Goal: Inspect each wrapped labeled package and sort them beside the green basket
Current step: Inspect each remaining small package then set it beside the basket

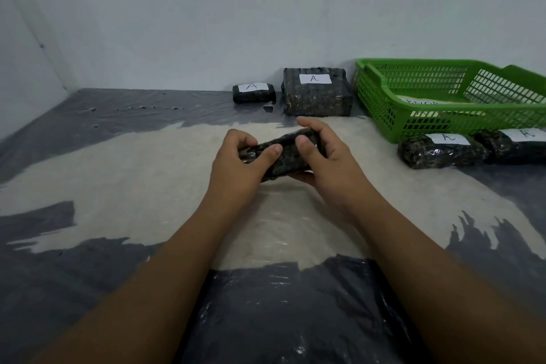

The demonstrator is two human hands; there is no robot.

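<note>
Gripping a dark wrapped package (pixel 285 154) at mid-scene, left hand (pixel 236 165) and right hand (pixel 328 159) curl their fingers (pixel 271 152) round its ends, long axis running left to right, the right hand nearer the green basket (pixel 381 103) at far right.

A white label bearing a handwritten "A" lies on the small wrapped package (pixel 254 93) just above the frame's centre, and another "A" on the large wrapped package (pixel 317 91) right of it. At right, below the green basket (pixel 472 124), the rounded package (pixel 440 152) and the edge package (pixel 517 146) each carry "A". A white sheet (pixel 419 102) inside the basket shows dark letters, only partly legible
</note>
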